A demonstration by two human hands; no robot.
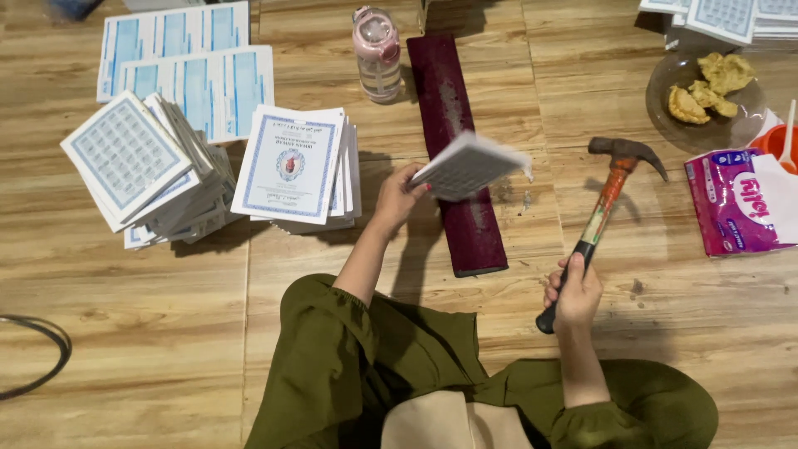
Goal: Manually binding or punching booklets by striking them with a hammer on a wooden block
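My left hand holds a thin white booklet in the air above a long dark red block that lies on the wooden floor. My right hand grips the black end of a hammer with an orange handle, its metal head raised to the right of the block. Both arms wear olive green sleeves. The booklet looks blurred.
Stacks of blue-bordered booklets and a fanned pile lie at left, flat sheets behind them. A pink bottle stands at top. A glass plate of fried snacks, a pink tissue pack and a black cable are nearby.
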